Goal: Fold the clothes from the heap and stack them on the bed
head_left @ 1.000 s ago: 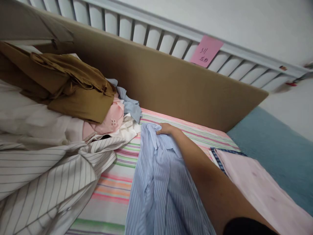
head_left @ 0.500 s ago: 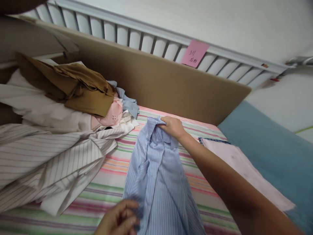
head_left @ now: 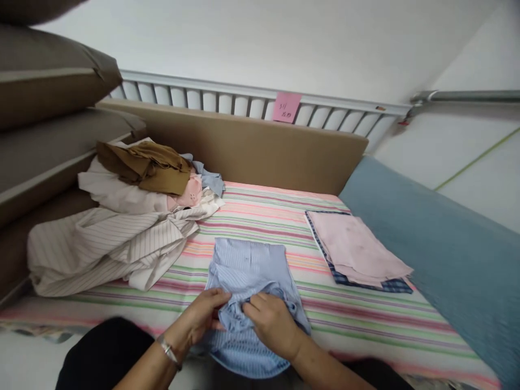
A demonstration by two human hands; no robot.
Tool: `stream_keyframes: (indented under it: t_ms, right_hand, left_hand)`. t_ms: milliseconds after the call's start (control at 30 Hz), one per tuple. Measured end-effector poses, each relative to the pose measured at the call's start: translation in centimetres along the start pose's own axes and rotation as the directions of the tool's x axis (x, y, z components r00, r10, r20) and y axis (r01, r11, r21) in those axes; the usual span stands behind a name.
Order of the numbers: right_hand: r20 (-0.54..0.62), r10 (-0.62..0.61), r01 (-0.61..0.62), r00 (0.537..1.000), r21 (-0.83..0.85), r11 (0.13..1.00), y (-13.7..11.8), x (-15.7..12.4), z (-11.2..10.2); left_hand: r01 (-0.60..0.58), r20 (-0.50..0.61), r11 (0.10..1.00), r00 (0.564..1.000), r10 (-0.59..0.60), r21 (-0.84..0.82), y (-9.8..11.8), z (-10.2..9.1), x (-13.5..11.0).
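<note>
A light blue striped shirt (head_left: 249, 257) lies in front of me on the striped bedsheet. Its upper part is folded back toward me, and its near end hangs over the bed's edge. Bunched fabric sits between my hands. My right hand (head_left: 272, 322) is closed on this bunch, knuckles up. At the shirt's left side, my left hand (head_left: 205, 314) grips the cloth between thumb and fingers, with some fingertips hidden in the folds. A metal bracelet (head_left: 168, 349) circles my left wrist.
Rumpled clothes lie at the left: brown trousers (head_left: 158, 170), a white striped garment (head_left: 105, 241) and pink cloth (head_left: 189, 192). Folded pink clothing (head_left: 355, 241) rests on checked cloth at the right. A brown board (head_left: 252, 149) lines the back, below a radiator (head_left: 207, 103).
The shirt's far end has been brought toward me and folded over. My right hand has drawn back with it, and my left hand has moved onto the cloth. The view has shifted.
</note>
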State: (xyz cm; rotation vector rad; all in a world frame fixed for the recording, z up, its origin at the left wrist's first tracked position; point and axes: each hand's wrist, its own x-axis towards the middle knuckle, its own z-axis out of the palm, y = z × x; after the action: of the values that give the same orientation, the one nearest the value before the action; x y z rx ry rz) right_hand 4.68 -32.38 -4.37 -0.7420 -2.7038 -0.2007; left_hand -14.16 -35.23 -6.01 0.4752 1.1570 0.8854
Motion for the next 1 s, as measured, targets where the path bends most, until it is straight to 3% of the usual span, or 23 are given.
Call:
stream_keyframes:
  t_ms: [233, 400, 467, 533, 600, 667, 800, 900, 1000]
  right_hand:
    - [-0.036, -0.007, 0.007, 0.999, -0.009, 1.000, -1.5, -1.3, -1.4]
    - [0.022, 0.034, -0.036, 0.999, 0.064, 0.997, -3.3, -3.3, -0.2]
    - [0.059, 0.036, -0.041, 0.998, 0.081, 0.996, -3.5, -3.7, 0.1]
    - [0.087, 0.030, -0.037, 0.996, 0.079, 0.996, -3.4, -3.9, 0.3]
    - [0.111, 0.009, -0.017, 0.994, 0.067, 0.998, -3.3, -4.0, 0.4]
    - [0.136, -0.022, 0.015, 0.991, 0.055, 0.998, -3.2, -4.1, 0.4]
    - [0.195, -0.060, 0.053, 0.979, 0.038, 0.998, -3.2, -4.4, 0.2]
    - [0.253, -0.056, 0.049, 0.966, 0.035, 0.998, -3.3, -4.8, 0.5]
    - [0.314, -0.057, 0.041, 0.948, 0.058, 0.997, -3.7, -5.2, 1.6]
  left_hand:
    - [-0.211, -0.143, 0.974, 0.965, 0.222, 0.086, -0.6, 0.6, -1.9]
    - [-0.185, -0.252, 0.927, 0.928, 0.273, 0.325, -3.0, -0.6, -2.4]
    - [-0.206, -0.280, 0.843, 0.882, 0.380, 0.497, -3.3, -0.7, -2.4]
    - [-0.306, -0.184, 0.644, 0.795, 0.578, 0.701, -3.0, -0.4, -2.4]
    - [-0.399, 0.015, 0.392, 0.716, 0.698, 0.829, -2.3, 0.1, -2.3]
    - [-0.425, 0.166, 0.238, 0.719, 0.675, 0.873, -1.5, 0.7, -1.9]
    - [-0.370, 0.227, 0.158, 0.799, 0.557, 0.915, -0.1, 0.8, -1.2]
    - [-0.388, 0.257, 0.108, 0.770, 0.584, 0.915, 0.4, -0.7, -1.1]
    - [-0.402, 0.283, 0.063, 0.738, 0.612, 0.914, -0.6, -3.3, -1.4]
